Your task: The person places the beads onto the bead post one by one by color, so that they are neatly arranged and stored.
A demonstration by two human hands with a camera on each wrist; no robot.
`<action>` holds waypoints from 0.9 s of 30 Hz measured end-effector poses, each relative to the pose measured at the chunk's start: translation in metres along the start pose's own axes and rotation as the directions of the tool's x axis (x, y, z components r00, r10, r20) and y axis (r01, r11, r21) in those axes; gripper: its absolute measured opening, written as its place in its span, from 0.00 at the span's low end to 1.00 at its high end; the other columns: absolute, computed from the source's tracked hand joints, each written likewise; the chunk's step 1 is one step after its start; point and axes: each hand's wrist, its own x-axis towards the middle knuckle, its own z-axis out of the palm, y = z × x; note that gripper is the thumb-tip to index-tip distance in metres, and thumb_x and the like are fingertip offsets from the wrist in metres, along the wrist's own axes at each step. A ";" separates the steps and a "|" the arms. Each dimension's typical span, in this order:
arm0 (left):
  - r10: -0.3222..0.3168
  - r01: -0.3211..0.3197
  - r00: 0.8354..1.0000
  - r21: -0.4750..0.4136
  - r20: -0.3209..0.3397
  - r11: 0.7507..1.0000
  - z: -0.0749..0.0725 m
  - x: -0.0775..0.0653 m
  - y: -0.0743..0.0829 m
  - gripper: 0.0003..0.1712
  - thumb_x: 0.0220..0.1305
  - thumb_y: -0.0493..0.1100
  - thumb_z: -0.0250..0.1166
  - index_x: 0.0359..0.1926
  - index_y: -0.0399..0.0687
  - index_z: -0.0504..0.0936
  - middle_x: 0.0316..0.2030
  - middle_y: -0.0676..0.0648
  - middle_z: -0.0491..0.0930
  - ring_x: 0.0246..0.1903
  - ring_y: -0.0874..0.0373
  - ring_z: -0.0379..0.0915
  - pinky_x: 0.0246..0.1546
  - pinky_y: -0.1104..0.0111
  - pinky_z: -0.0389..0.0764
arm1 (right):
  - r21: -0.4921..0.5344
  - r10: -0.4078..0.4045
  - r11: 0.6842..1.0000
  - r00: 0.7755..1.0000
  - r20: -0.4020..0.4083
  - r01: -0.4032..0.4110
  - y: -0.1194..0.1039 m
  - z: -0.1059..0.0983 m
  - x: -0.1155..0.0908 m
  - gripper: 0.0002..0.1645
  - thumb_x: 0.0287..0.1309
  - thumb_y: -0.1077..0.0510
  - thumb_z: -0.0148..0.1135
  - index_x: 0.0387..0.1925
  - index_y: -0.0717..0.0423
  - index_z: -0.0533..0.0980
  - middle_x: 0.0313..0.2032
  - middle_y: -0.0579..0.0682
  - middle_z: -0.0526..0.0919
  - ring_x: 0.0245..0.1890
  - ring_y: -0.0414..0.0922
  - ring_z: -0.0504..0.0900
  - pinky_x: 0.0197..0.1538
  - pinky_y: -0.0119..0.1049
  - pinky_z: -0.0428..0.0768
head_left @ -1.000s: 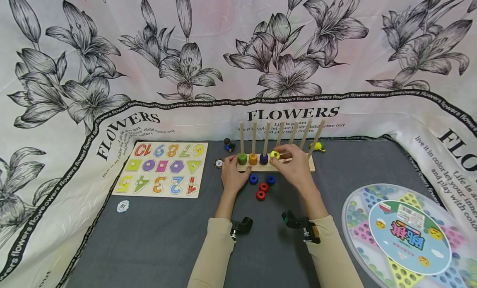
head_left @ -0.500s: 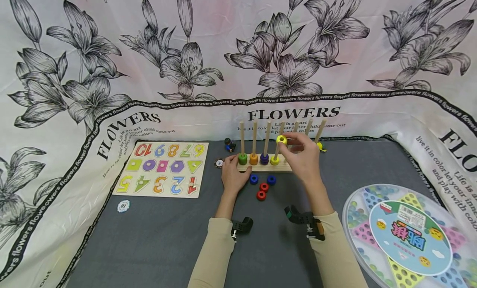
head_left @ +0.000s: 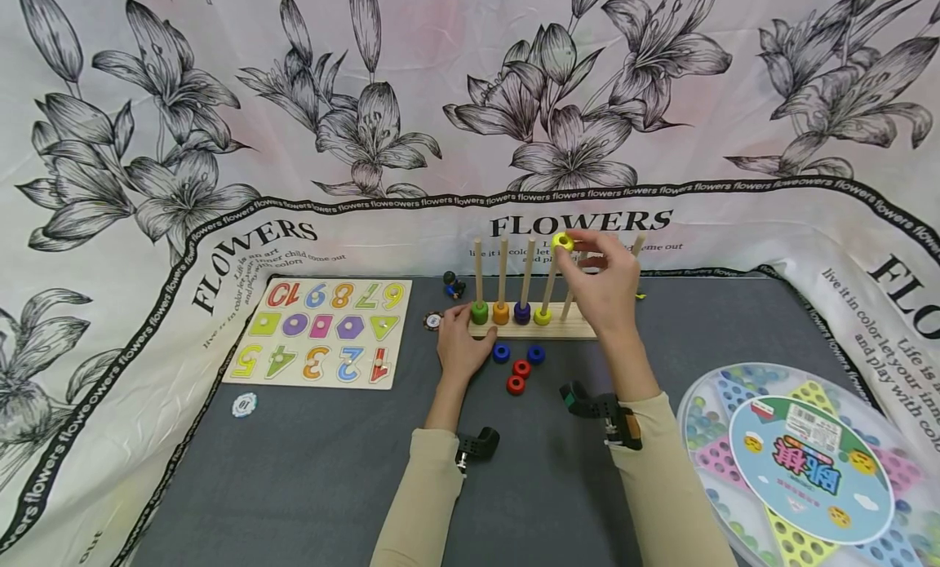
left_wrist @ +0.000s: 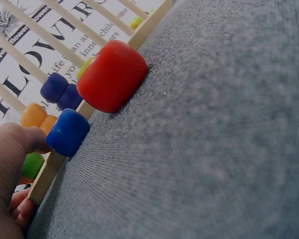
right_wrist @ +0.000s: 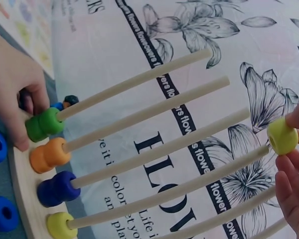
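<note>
In the head view a wooden peg rack (head_left: 561, 330) carries a row of upright pegs. Its left pegs bear green beads (right_wrist: 44, 124), orange beads (right_wrist: 50, 154), dark blue beads (right_wrist: 58, 188) and a yellow bead (right_wrist: 61, 225) at their feet. My left hand (head_left: 464, 347) grips the rack's left end, thumb in front and fingers behind. Between thumb and fingertips, my right hand (head_left: 605, 285) pinches another yellow bead (right_wrist: 283, 136), right at the tip of the fourth peg. Seen from above, that hand hides some pegs farther right.
Blue beads (head_left: 501, 353) and red beads (head_left: 516, 385) lie before the rack. A number puzzle board (head_left: 316, 334) is at left, with poker chips (head_left: 244, 405) and a small figure (head_left: 453, 285) nearby. A round Chinese checkers box (head_left: 808, 465) sits at right.
My right hand has raised the yellow bead from low at the fourth peg to its top, uncovering the yellow bead below. My left hand stays on the rack's end.
</note>
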 end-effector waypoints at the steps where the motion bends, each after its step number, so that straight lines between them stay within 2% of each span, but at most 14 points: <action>1: 0.000 0.000 1.000 0.002 0.001 1.000 0.000 0.000 0.000 0.33 0.56 0.50 0.71 0.61 0.43 0.79 0.56 0.42 0.73 0.53 0.47 0.70 0.49 0.51 0.76 | -0.005 -0.003 1.000 1.000 -0.003 0.003 -0.001 0.000 0.002 0.14 0.54 0.66 0.70 0.44 0.66 0.84 0.40 0.60 0.84 0.38 0.50 0.81 0.37 0.31 0.77; 8: 0.007 -0.007 1.000 0.001 -0.001 1.000 0.001 0.000 -0.001 0.33 0.56 0.50 0.71 0.61 0.43 0.79 0.56 0.42 0.73 0.53 0.47 0.70 0.48 0.51 0.77 | -0.069 -0.037 0.997 0.999 -0.013 0.036 -0.003 0.003 0.008 0.14 0.55 0.65 0.69 0.43 0.67 0.83 0.38 0.60 0.82 0.37 0.47 0.80 0.38 0.31 0.76; 18: 0.012 -0.012 1.000 -0.008 -0.003 1.000 0.002 0.001 -0.003 0.33 0.56 0.50 0.71 0.61 0.42 0.79 0.56 0.42 0.73 0.53 0.46 0.70 0.48 0.51 0.77 | -0.157 -0.087 0.984 0.996 -0.011 0.084 -0.005 0.006 0.012 0.13 0.53 0.64 0.70 0.40 0.69 0.83 0.35 0.62 0.83 0.34 0.56 0.81 0.35 0.43 0.74; 24: 0.011 -0.011 1.000 -0.006 0.000 1.000 0.001 0.001 -0.002 0.33 0.56 0.50 0.71 0.62 0.42 0.79 0.56 0.41 0.73 0.53 0.46 0.70 0.49 0.51 0.76 | -0.206 -0.078 0.976 0.997 -0.002 0.076 -0.004 0.007 0.013 0.13 0.53 0.63 0.70 0.39 0.68 0.83 0.35 0.62 0.83 0.33 0.58 0.80 0.33 0.34 0.70; 27: 0.011 -0.011 1.000 -0.004 0.000 1.000 0.001 0.001 -0.002 0.33 0.56 0.50 0.71 0.62 0.42 0.79 0.56 0.41 0.73 0.53 0.46 0.70 0.49 0.52 0.76 | -0.231 -0.078 0.970 0.997 -0.003 0.075 -0.004 0.007 0.014 0.13 0.53 0.62 0.70 0.39 0.67 0.84 0.34 0.62 0.83 0.31 0.57 0.79 0.32 0.35 0.68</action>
